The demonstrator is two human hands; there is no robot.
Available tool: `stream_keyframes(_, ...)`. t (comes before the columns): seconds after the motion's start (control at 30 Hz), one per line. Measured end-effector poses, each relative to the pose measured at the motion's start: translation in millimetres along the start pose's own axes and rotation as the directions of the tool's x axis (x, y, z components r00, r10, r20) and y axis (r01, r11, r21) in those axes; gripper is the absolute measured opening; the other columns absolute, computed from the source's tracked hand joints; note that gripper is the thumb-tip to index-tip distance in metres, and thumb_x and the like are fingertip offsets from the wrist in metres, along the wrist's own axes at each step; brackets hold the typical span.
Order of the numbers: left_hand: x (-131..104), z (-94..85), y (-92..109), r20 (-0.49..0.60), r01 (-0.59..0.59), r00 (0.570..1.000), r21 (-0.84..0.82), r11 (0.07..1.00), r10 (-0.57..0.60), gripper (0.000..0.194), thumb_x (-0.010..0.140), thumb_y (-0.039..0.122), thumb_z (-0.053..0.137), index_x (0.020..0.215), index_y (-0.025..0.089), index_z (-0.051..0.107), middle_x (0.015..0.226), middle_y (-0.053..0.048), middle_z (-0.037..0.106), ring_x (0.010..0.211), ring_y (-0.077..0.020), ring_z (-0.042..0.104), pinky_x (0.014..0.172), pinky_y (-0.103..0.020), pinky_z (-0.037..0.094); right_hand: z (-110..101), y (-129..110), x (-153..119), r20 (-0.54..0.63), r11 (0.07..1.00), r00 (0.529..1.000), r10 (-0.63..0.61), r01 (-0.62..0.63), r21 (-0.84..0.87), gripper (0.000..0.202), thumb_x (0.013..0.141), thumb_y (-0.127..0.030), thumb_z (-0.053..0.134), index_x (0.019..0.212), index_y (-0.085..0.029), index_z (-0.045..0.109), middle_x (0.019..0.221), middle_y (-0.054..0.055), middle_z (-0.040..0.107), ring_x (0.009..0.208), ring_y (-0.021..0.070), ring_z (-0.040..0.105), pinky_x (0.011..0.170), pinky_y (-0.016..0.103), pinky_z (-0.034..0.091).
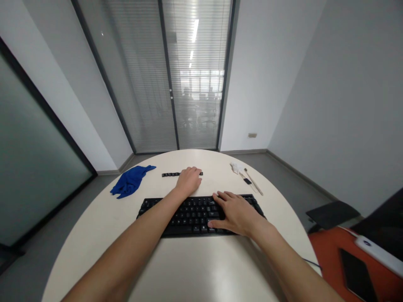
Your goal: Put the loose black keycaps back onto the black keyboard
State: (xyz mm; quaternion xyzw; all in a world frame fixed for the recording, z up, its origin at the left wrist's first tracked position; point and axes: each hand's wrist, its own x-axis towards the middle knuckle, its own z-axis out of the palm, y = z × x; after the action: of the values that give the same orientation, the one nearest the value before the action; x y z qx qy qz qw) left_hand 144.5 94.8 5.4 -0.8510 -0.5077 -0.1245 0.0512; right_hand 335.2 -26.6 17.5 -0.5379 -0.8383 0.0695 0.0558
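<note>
A black keyboard (195, 214) lies across the table in front of me, partly covered by my forearm and hand. My right hand (237, 212) rests over its right part, with thumb and fingers spread on the keys. Beyond the keyboard, my left hand (189, 180) reaches to a row of small black keycaps (170, 174). Its fingers are bent together at the right part of that row and cover some of the caps. What lies under those fingertips, if anything, is hidden.
On the round pale table (103, 235) lie a crumpled blue cloth (132, 181) at left, and a white tissue (236, 168), a thin brush (253, 181) and a small black piece (247, 181) at right. A phone (357, 274) and white power strip (379, 253) rest on an orange chair seat (327, 247).
</note>
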Motion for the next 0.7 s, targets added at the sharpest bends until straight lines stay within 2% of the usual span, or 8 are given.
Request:
stream_keyframes(0.07,12.9,6.7,-1.4,-0.001,-0.008,1.0,0.022,1.0,0.008,0.028,0.097,0.021,0.053,0.124,0.017,0.062,0.125,-0.013,0.064,0.118,-0.0292,0.054,0.1,-0.042,0.042,0.8,-2.7,0.0,0.002,1.0,1.0,0.008,-0.008,0.01,0.1,0.073,-0.079,0.064,0.148,-0.015,0.05,0.151,0.02,0.048,0.138,0.0439,0.044,0.114,0.057,0.035)
stream_keyframes(0.17,25.8,17.1,-2.8,0.006,-0.034,0.999,0.045,0.998,0.033,0.025,0.097,0.02,0.053,0.119,0.016,0.064,0.122,-0.013,0.065,0.117,-0.0295,0.053,0.098,-0.042,0.042,3.7,-6.6,0.6,0.021,0.999,0.999,0.031,-0.032,0.025,0.111,0.068,-0.081,0.066,0.151,-0.01,0.045,0.153,0.023,0.044,0.141,0.045,0.039,0.116,0.058,0.031)
stream_keyframes(0.47,47.5,39.1,-5.1,0.012,-0.076,0.997,0.06,0.995,0.076,0.024,0.098,0.012,0.047,0.102,0.014,0.071,0.112,-0.015,0.07,0.117,-0.0293,0.051,0.094,-0.042,0.044,1.0,-11.2,3.3,0.156,0.997,0.987,0.03,-0.04,0.061,0.129,0.06,-0.084,0.068,0.155,-0.004,0.034,0.161,0.025,0.026,0.149,0.0459,0.023,0.121,0.061,0.021)
stream_keyframes(0.6,49.8,40.0,-1.9,-0.005,-0.088,0.996,0.012,0.996,0.088,0.022,0.096,0.012,0.051,0.097,0.016,0.073,0.107,-0.014,0.072,0.117,-0.029,0.052,0.096,-0.041,0.044,4.0,-11.6,2.1,0.198,1.0,0.98,0.023,-0.026,0.012,0.138,0.058,-0.082,0.069,0.156,0.004,0.026,0.162,0.028,0.019,0.15,0.0469,0.018,0.122,0.061,0.017)
stream_keyframes(0.7,44.6,32.1,4.1,-0.042,-0.091,0.995,-0.057,0.994,0.088,0.02,0.095,0.014,0.056,0.1,0.019,0.074,0.109,-0.011,0.073,0.121,-0.0281,0.051,0.099,-0.04,0.043,12.4,-7.0,1.8,0.163,1.0,0.987,0.012,-0.012,0.001,0.135,0.059,-0.081,0.07,0.155,0.005,0.028,0.161,0.029,0.023,0.15,0.0462,0.018,0.124,0.059,0.013)
